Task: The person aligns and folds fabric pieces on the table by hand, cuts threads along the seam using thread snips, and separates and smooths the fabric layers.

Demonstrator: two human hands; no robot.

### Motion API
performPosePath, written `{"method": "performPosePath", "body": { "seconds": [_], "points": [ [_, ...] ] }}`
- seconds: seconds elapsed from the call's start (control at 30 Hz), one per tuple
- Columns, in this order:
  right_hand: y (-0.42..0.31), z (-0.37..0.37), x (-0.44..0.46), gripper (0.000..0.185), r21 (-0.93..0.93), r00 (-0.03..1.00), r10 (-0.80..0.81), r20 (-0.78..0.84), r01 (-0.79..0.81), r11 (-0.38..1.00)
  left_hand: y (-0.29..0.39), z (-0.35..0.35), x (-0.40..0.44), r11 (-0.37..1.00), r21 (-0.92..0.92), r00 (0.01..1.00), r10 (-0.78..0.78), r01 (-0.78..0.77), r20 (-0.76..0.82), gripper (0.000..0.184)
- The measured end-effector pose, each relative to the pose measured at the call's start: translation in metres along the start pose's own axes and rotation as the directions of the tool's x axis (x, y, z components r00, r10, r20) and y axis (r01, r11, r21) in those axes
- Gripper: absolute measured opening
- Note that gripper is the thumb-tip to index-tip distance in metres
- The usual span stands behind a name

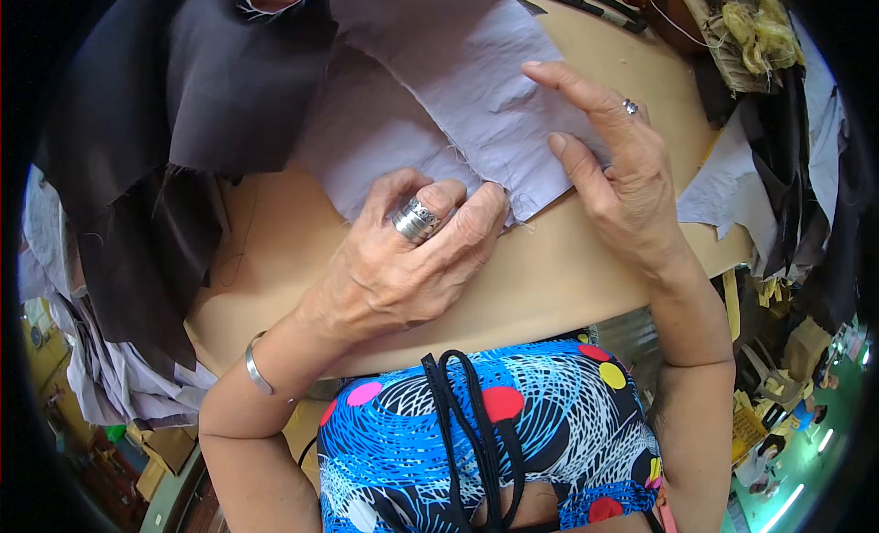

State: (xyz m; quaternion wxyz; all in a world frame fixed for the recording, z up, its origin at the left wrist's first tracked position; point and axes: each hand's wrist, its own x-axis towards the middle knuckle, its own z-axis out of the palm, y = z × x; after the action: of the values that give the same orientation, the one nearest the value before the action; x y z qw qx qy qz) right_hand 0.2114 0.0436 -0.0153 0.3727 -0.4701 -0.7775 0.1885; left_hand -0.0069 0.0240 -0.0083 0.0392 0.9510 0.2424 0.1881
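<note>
A pale lavender cloth (476, 75) with frayed edges lies on the tan table, a seam line running down its middle. Over its near corner, my left hand (430, 240) is closed, fingers curled and pinching the cloth where loose threads stick out. It wears a wide metal ring and a bracelet. To the right, my right hand (623, 171) is open at the cloth's edge, thumb and index finger apart with nothing visible between them; the other fingers are partly hidden.
Dark brown cloth (243, 84) covers the table's left side and hangs over the edge. Black-handled scissors (586, 4) lie at the back. Yellow thread (755, 34) and more cloth pieces (732, 180) pile up at right. The tan table's (549, 267) near edge touches the body.
</note>
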Motion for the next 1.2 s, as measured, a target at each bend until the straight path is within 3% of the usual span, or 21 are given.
{"method": "performPosePath", "body": {
  "seconds": [0.17,0.37,0.47,0.57,0.77,0.87,0.97,1.17,1.2],
  "points": [
    [0.001,0.001,0.0,0.055,-0.012,1.0,-0.024,-0.014,0.024,1.0,0.008,0.002,0.001,0.996,0.059,0.998,-0.06,0.06,0.003,0.041],
    [0.0,0.0,-0.001,0.052,-0.054,1.0,0.002,0.019,-0.001,0.999,0.011,-0.009,0.004,0.994,0.083,0.989,-0.079,0.069,0.126,0.042],
    [0.001,0.002,-0.001,0.052,-0.077,1.0,-0.019,0.0,0.019,0.997,0.02,-0.006,0.007,0.976,0.129,0.973,-0.192,0.176,0.126,0.045],
    [0.001,0.003,-0.001,0.051,-0.062,1.0,-0.025,-0.012,0.024,0.998,0.019,0.003,0.002,0.979,0.093,0.983,-0.183,0.179,0.036,0.048],
    [0.0,0.001,-0.001,0.05,-0.083,1.0,-0.018,0.014,0.019,0.996,0.016,-0.008,0.001,0.989,0.081,0.981,-0.138,0.128,0.133,0.053],
    [0.0,0.001,-0.001,0.05,-0.094,1.0,-0.007,0.022,0.009,0.996,0.017,-0.013,0.0,0.992,-0.022,0.985,-0.118,0.122,0.127,0.052],
    [0.0,0.001,-0.001,0.051,-0.072,1.0,0.001,0.017,0.001,0.997,0.019,-0.004,-0.005,0.988,0.044,0.985,-0.151,0.147,0.08,0.046],
    [0.0,0.001,-0.001,0.051,-0.038,1.0,-0.001,-0.009,0.001,0.999,0.014,0.006,-0.01,0.974,-0.124,0.98,-0.195,0.188,-0.048,0.041],
    [0.0,0.001,0.0,0.051,-0.041,1.0,0.002,-0.001,-0.002,0.999,0.014,0.003,-0.009,0.972,-0.12,0.979,-0.205,0.202,-0.012,0.042]
  ]
}}
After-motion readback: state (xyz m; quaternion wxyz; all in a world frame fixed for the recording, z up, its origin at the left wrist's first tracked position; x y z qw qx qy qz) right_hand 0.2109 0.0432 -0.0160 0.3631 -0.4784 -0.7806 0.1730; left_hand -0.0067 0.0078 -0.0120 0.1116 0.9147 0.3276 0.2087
